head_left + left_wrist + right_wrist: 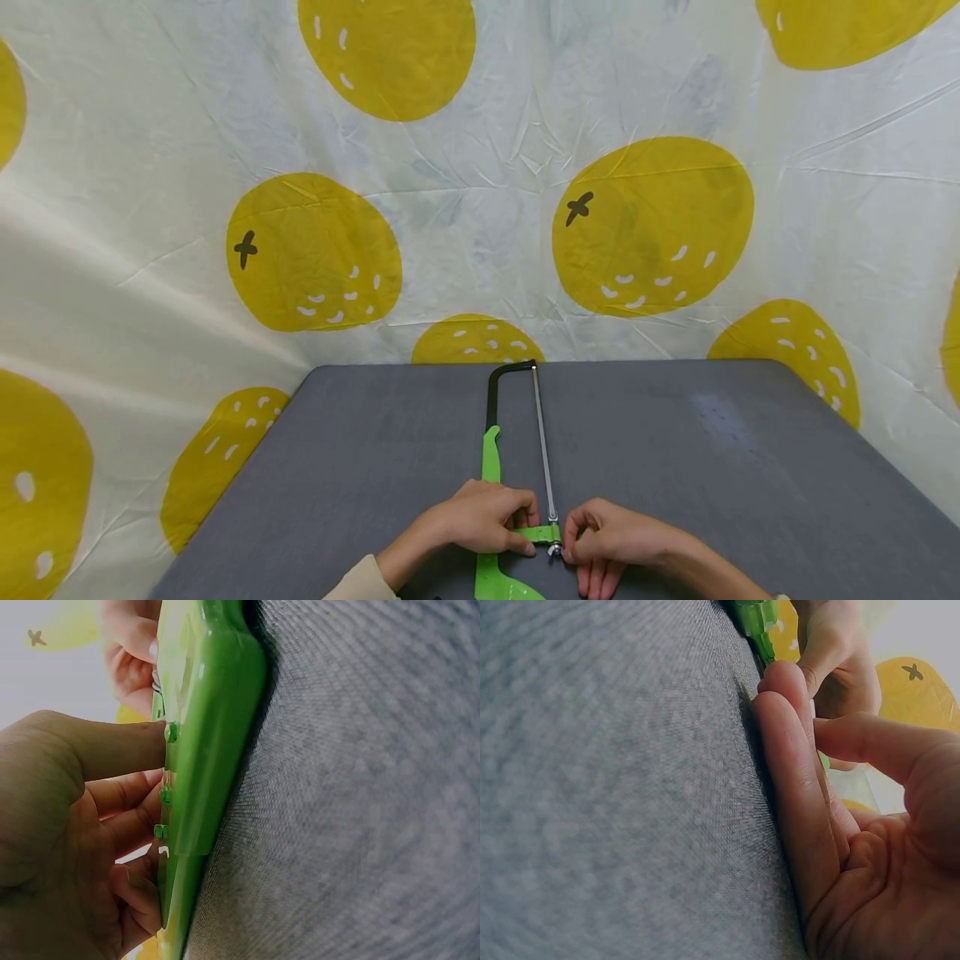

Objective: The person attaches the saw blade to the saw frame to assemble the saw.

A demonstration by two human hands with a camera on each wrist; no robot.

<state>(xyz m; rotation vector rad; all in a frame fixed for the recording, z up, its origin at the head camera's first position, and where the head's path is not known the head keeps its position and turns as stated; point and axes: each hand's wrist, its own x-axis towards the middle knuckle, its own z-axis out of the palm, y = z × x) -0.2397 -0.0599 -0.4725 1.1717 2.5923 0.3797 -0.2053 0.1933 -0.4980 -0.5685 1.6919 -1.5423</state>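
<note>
A hacksaw (491, 454) with a green handle and a black front bow lies flat on the grey table, its thin blade (542, 442) pointing away from me. My left hand (487, 515) grips the green frame near the short crosspiece, thumb on the near side. In the left wrist view the thumb and fingers (120, 750) meet the green body's edge. At the blade's near end is a small metal wing nut (554, 550). My right hand (609, 537) has thumb and index finger pinched at its right side, other fingers on the table; the fingertip contact is partly hidden.
The grey table (637, 442) extends around the saw to both sides and behind it. A white cloth (480, 242) printed with yellow fruit hangs behind the table and along its sides.
</note>
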